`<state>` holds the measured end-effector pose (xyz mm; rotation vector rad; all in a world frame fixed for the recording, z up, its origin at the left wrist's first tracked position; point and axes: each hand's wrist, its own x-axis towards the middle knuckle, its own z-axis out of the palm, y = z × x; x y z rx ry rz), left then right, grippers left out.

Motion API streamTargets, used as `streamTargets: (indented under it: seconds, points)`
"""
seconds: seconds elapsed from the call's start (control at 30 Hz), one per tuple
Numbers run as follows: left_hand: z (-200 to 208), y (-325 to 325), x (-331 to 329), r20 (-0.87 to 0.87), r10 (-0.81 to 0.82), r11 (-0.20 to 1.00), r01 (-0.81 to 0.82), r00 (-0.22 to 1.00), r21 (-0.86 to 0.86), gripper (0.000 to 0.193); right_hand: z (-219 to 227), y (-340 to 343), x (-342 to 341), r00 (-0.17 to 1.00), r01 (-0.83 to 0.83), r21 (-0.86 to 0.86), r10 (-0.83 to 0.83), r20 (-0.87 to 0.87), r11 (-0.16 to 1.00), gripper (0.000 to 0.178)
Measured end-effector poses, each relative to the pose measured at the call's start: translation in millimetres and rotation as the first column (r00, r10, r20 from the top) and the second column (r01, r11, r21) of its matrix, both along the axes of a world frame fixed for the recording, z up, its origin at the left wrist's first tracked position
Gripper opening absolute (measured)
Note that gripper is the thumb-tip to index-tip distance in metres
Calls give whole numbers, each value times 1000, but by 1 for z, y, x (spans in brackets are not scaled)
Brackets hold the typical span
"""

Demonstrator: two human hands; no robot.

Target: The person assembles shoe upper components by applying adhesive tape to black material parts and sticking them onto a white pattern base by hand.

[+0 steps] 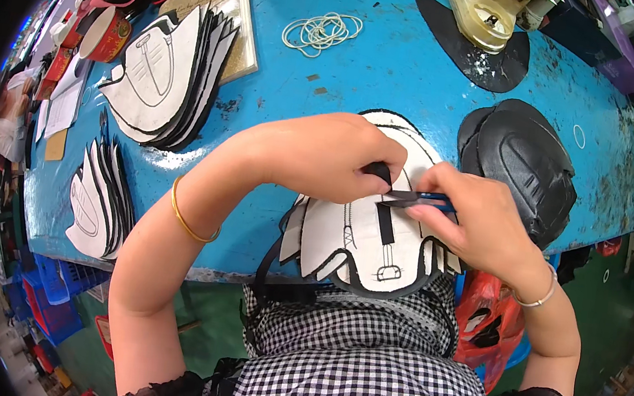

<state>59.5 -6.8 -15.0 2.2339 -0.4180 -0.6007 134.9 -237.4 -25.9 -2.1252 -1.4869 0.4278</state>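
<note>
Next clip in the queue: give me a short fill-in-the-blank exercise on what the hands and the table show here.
1. The table top is painted ____.
2. The left hand wears a thin ____ bangle at the wrist.
3. The right hand holds small blue-handled snips against a black ____ on the white shoe upper piece.
4. A loose pile of pale rubber ____ lies on the far side of the table.

Missing words: blue; gold; strap; bands

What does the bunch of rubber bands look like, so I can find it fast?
Look at the big blue table, toward its far edge. The rubber bands lie there in a loose tangle of thin pale loops, the only stringy thing among flat black-and-white cut pieces.
</note>
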Motion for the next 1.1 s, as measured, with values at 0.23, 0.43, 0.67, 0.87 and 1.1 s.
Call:
streamTargets:
  seconds: [0.23, 0.43, 0.67, 0.87, 1.1]
  points:
    - [-12, 8, -17, -162, 292, 867, -332, 943, -371, 13, 7, 6, -58, 897, -186, 20, 162, 412, 982, 24]
    - [8, 14, -24, -170, 471, 682, -479, 866, -552, 13, -1, 16, -80, 780, -116, -116, 163, 604, 986, 27]
    - [32, 29, -36, -59, 564, 693, -511, 824, -509, 11, 5, 1, -29, 774, 354, -52, -323, -545, 934, 14]
    - [13, -3, -26, -13, 260, 913, -250, 966, -323, 8, -12, -117, 34, 512, 839, 354, -380, -770, 414, 34]
    - [-6, -30, -8, 43, 45, 997, -42, 998, -71, 8, 6, -122, 45, 503, 831, 220, -521, -689, 511, 23]
